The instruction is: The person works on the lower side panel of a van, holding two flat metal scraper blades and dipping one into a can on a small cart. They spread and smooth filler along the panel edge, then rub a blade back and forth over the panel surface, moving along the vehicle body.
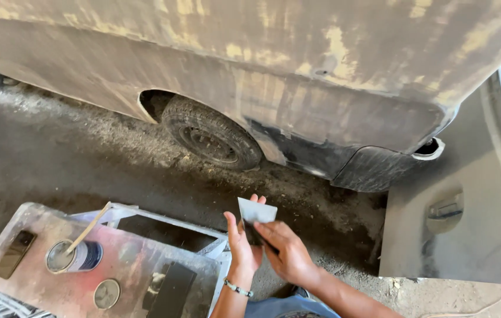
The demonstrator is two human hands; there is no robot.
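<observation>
Both hands, left (242, 247) and right (285, 253), on a flat grey scraper blade (257, 211) below the sanded car's wheel (211, 133).

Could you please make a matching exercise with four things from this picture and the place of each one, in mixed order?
Things:
1. flat scraper blade
2. open can with a stick
3. round lid
4. car wheel

Places:
A. lying flat on the stained stand, near its front edge
B. under the sanded car body
C. between the left hand and right hand
D. standing on the stand, beside a dark phone

Pairs: 1-C, 2-D, 3-A, 4-B
</observation>
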